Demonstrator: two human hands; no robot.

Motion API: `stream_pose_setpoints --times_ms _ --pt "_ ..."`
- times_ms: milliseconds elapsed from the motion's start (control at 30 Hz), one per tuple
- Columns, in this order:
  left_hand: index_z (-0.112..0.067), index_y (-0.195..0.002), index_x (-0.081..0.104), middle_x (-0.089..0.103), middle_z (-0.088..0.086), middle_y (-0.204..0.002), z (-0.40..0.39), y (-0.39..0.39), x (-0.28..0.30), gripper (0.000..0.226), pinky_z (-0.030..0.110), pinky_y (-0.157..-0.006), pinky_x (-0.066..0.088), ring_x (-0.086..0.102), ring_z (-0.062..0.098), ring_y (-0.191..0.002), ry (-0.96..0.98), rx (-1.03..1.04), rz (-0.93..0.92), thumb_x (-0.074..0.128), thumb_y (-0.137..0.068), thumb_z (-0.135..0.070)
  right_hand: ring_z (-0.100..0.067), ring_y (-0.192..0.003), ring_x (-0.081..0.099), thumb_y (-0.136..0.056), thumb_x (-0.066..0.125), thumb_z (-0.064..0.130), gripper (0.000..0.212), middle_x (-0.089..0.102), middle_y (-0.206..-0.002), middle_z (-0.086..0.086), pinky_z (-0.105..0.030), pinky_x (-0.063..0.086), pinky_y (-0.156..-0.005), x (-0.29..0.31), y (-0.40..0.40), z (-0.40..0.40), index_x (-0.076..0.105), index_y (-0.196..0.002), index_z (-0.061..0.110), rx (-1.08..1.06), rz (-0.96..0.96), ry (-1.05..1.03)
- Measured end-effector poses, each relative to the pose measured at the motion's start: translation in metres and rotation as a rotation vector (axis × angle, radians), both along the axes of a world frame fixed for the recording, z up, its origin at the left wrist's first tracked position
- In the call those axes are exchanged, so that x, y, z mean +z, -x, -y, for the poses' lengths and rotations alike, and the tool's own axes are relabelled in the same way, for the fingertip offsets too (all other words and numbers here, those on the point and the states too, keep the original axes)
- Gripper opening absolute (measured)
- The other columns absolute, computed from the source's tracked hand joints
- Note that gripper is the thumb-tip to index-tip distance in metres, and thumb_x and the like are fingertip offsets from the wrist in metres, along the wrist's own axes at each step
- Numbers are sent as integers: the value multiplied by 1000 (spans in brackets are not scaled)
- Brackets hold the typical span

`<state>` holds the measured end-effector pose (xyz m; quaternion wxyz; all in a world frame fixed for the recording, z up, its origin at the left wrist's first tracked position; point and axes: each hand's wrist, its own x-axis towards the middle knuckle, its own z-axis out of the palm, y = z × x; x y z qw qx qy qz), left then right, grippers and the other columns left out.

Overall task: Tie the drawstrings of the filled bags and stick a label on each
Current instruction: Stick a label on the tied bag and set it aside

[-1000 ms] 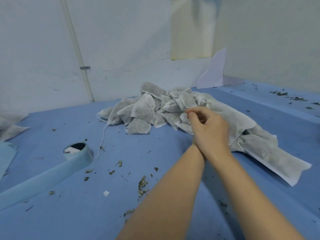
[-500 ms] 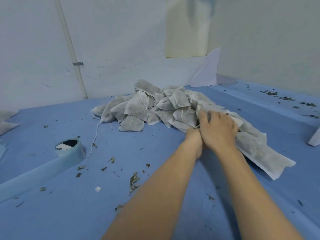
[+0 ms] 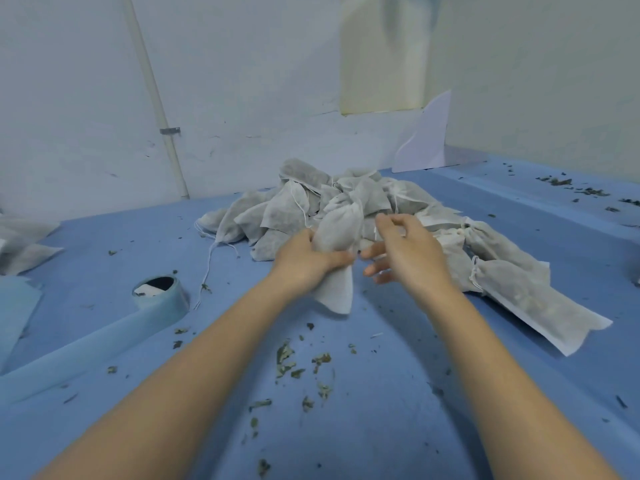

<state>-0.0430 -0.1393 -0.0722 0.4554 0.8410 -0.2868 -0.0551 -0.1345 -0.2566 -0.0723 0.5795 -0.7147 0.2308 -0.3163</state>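
Observation:
My left hand point(image 3: 304, 259) grips a filled white drawstring bag point(image 3: 341, 233) around its middle and holds it upright above the blue table, its gathered neck at the top and its flat bottom edge hanging below my palm. My right hand point(image 3: 403, 252) hovers just right of the bag with thumb and forefinger pinched together near the neck, seemingly on a thin drawstring that is hard to make out. A heap of filled grey-white bags point(image 3: 287, 213) lies behind both hands.
A roll of light blue label tape point(image 3: 161, 294) stands at the left, its strip trailing toward the near left edge. More bags point(image 3: 519, 289) stretch to the right. Dried leaf crumbs point(image 3: 298, 365) litter the blue table point(image 3: 381, 427). White walls close the far side.
My hands were pressed together in the pile; they have drawn apart. The left hand has lifted one bag out and holds it upright, and the right hand has moved to its neck.

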Motion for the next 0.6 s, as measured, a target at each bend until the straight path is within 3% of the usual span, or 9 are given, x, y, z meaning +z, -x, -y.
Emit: stream_pose_setpoints --times_ms 67,133,200,267,400,500,600 --pt "-20 -97 48 52 -10 -86 -19 -3 2 35 26 -58 36 50 11 -80 -112 24 100 72 -76 -35 -20 -82 65 -96 51 35 35 65 -92 1 -35 54 -77 -4 -1 -3 49 -126 19 -100 -29 287" --pt "-20 -96 44 49 -10 -82 -41 -8 -2 32 27 -57 35 49 13 -79 -233 36 216 68 -78 -32 -13 -97 57 -95 54 29 37 60 -107 7 -27 44 -91 -4 -2 -10 50 -131 21 -55 51 450" --pt "-20 -100 45 50 -9 -81 -57 -5 0 32 30 -60 37 50 17 -81 -271 12 274 66 -78 -29 -3 -110 48 -97 54 24 35 54 -123 10 -8 32 -95 -6 -7 -20 55 -131 20 94 68 601" --pt "-21 -102 47 51 -10 -79 -66 -1 2 30 29 -58 36 50 18 -80 -318 -8 343 64 -78 -28 -1 -115 45 -98 51 24 29 57 -125 9 0 23 -92 -12 -12 -31 62 -125 18 224 18 713" --pt "-16 -103 52 60 1 -91 -79 2 5 24 32 -68 41 56 24 -88 -432 12 456 59 -83 -28 -5 -83 55 -99 46 35 27 69 -92 1 -6 34 -71 -23 -15 -44 68 -96 20 332 -122 642" --pt "-13 -103 54 59 5 -98 -83 1 1 24 33 -75 40 56 27 -95 -467 52 450 57 -83 -25 -8 -65 53 -95 48 46 32 56 -65 5 -12 35 -58 -27 -17 -46 54 -68 30 303 -232 581" --pt "-14 -124 44 49 5 -119 -78 4 -11 53 34 -92 32 46 26 -114 -512 36 492 62 -78 -34 -12 -64 58 -93 54 45 35 53 -62 5 -17 38 -58 -30 -21 -49 60 -71 19 271 -246 551"
